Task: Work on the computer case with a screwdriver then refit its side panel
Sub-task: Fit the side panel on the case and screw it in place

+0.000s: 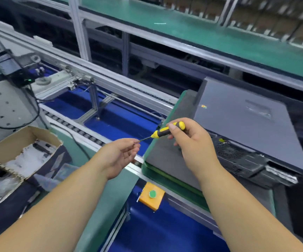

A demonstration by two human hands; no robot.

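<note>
Right hand point(192, 140) wrapped round the yellow-and-black screwdriver point(167, 130), handle pinched between thumb and fingers, shaft pointing left toward the other hand. Left hand point(119, 155) loosely cupped, palm up, fingertips meeting the tip of the shaft. Looks like seating a screw or steadying the bit, but anything between those fingers too small to make out. Both held up in the air off the worktop point(99, 200), probably so the tip can be sorted before going near the machine.

Computer case point(241, 124) lying flat on a green-edged pallet point(167, 153) just right of the hands, broad grey side facing up, vented rear end toward the camera. Handy spot: close enough to swing the tool straight over. Can't tell whether that top face is the side panel already on or still loose.

Open cardboard box point(19, 153) of bagged bits sitting off to the left, within easy reach. Yellow button box point(152, 195) below on the conveyor edge.
</note>
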